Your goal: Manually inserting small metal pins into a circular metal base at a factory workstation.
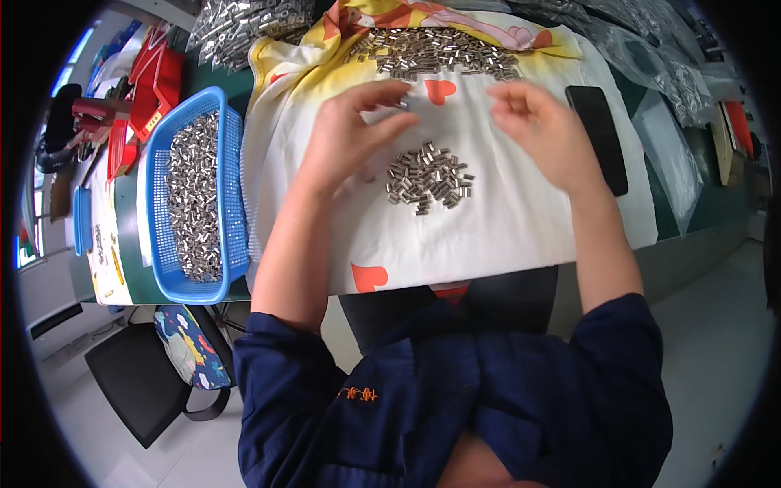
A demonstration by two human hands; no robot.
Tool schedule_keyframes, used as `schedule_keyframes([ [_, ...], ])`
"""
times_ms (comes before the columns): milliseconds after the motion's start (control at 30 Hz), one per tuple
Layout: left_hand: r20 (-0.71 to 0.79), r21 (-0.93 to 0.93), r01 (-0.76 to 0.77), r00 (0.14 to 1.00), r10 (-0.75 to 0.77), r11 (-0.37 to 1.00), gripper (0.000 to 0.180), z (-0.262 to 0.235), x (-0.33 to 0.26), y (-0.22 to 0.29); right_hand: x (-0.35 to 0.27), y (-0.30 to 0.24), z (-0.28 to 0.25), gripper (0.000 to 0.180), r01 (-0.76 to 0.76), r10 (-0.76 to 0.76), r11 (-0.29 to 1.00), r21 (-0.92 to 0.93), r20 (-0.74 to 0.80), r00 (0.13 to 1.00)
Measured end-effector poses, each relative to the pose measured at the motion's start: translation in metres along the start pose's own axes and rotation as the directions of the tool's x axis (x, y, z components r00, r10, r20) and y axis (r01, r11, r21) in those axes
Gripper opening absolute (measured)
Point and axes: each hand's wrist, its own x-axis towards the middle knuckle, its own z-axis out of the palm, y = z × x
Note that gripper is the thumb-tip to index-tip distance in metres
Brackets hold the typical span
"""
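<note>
My left hand (351, 130) hovers over the white cloth, thumb and fingers spread apart. A small metal sleeve (403, 104) shows in the gap by its fingers; whether it touches them I cannot make out. Across from it, my right hand (543, 134) is partly blurred with its fingers bent, and what they hold, if anything, does not show. Between and below the hands lies a small pile of short silvery metal sleeves (429, 177). One stray sleeve (369, 178) sits just left of that pile. Farther back, a larger heap of the same sleeves (439, 53) spreads over the cloth.
A blue plastic basket (235, 187) full of metal sleeves stands at the left. The patterned white cloth (480, 236) covers the green table. A black phone (600, 138) lies at its right side. Red bins (154, 85) and bagged metal parts (240, 32) are behind.
</note>
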Motion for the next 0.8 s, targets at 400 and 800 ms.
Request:
schedule_keyframes([
  [400, -0.087, 0.629, -0.126, 0.969, 0.231, 0.767, 0.038, -0.028, -0.024, 0.016, -0.116, 0.068, -0.019, 0.012, 0.354, -0.554, 0.651, -0.672, -0.102, 0.826],
  [800, -0.393, 0.616, 0.018, 0.873, 0.288, 0.788, 0.025, -0.039, -0.23, -0.019, -0.126, 0.072, -0.013, 0.009, 0.317, -0.64, 0.543, -0.777, -0.139, 0.756],
])
